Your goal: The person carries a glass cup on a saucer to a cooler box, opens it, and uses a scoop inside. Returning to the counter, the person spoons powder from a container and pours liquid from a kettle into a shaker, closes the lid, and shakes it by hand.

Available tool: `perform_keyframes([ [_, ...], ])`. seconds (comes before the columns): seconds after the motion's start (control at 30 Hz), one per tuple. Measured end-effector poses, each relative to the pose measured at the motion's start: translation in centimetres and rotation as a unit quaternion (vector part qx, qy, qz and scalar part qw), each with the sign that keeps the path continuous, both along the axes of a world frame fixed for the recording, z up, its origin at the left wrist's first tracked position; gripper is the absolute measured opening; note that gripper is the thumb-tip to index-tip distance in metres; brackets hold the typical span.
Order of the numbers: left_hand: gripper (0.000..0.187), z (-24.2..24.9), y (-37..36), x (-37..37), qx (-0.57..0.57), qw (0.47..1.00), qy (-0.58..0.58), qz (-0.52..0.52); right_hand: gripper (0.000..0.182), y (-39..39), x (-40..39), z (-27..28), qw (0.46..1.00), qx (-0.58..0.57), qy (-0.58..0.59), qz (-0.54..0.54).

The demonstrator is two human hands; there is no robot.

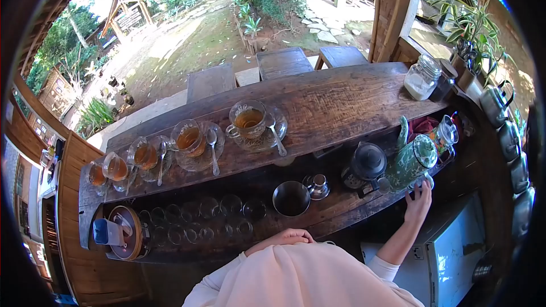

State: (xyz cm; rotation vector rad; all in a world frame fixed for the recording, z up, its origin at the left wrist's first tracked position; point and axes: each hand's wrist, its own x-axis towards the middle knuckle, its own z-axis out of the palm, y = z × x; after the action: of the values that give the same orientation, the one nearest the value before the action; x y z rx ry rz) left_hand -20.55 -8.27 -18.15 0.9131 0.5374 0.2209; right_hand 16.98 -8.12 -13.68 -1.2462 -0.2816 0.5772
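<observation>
My right hand (418, 202) reaches to the green speckled enamel pot (410, 162) on the lower shelf, its fingers at the pot's handle. Left of that pot stands a dark French press (368, 162). Close to my body, my left hand (294, 236) rests low in front of the lower shelf, near a metal bowl (291, 198) and a small shiny metal piece (318, 186). On the upper counter (335, 99), several glass cups of tea stand in a row on glass saucers with spoons; the rightmost cup (249, 119) is nearest the middle.
Empty glasses (230, 205) crowd the lower shelf's left part, beside a round wooden container (128, 233). A glass jar of white contents (422, 78) stands at the counter's right end. Kettles (496, 102) line the far right. Below is a pale cabinet (455, 256).
</observation>
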Motion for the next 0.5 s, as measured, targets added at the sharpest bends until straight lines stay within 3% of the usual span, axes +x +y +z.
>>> perform_keyframes([
  [0.17,0.022,0.9,-1.4,-0.9,-0.029,0.993,0.005,0.11,0.053,-2.6,-1.6,4.1,1.0,0.021,0.007,0.006],
  [0.23,0.023,0.1,-1.8,-1.7,-0.004,0.99,0.01,0.141,0.048,-2.8,-2.7,4.4,0.993,0.088,-0.081,0.002],
  [0.3,0.025,-0.6,-2.4,-2.1,0.022,0.985,0.014,0.17,0.044,-2.5,-4.7,4.7,0.988,0.135,-0.074,0.021],
  [0.37,0.034,-1.2,-3.0,-2.3,0.086,0.977,0.089,0.173,0.04,-1.8,-7.0,4.8,0.907,0.249,-0.106,0.322],
  [0.43,0.043,-1.4,-3.4,-2.3,0.113,0.973,0.111,0.17,0.041,-0.5,-10.5,5.3,0.854,0.159,-0.062,0.492],
  [0.5,0.053,-2.0,-3.8,-2.4,0.139,0.966,0.134,0.17,0.045,1.0,-14.5,4.4,0.823,0.064,-0.132,0.548],
])
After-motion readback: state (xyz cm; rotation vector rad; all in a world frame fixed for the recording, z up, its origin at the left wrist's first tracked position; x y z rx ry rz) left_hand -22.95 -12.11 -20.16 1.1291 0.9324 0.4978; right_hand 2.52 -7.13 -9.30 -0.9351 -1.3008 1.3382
